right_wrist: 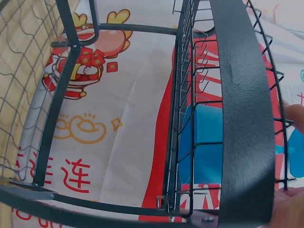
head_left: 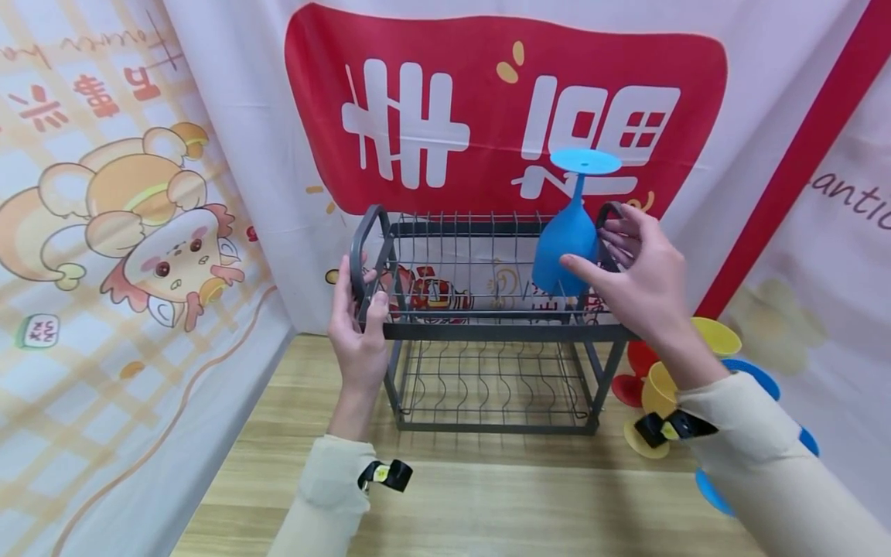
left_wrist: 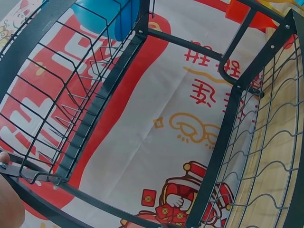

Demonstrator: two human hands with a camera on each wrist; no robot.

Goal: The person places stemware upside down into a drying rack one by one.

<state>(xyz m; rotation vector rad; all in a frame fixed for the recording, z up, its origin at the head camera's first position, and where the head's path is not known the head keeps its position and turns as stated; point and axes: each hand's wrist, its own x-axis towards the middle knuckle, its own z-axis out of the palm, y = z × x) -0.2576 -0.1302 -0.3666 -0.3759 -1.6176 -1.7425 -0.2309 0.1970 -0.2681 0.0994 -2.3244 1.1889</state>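
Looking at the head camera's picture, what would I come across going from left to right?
Printed cartoon animal, left hand, upside-down blue goblet, right hand, farther yellow cup, dark lettering on the right-hand cloth.

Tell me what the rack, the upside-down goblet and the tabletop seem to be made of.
Rack: probably metal with a dark satin coating; thin, bent wires suggest it.
Goblet: likely plastic, smooth and fairly matte; its solid, opaque blue suggests it.
Tabletop: pale streaks of grain look like wood, though a printed surface is possible.
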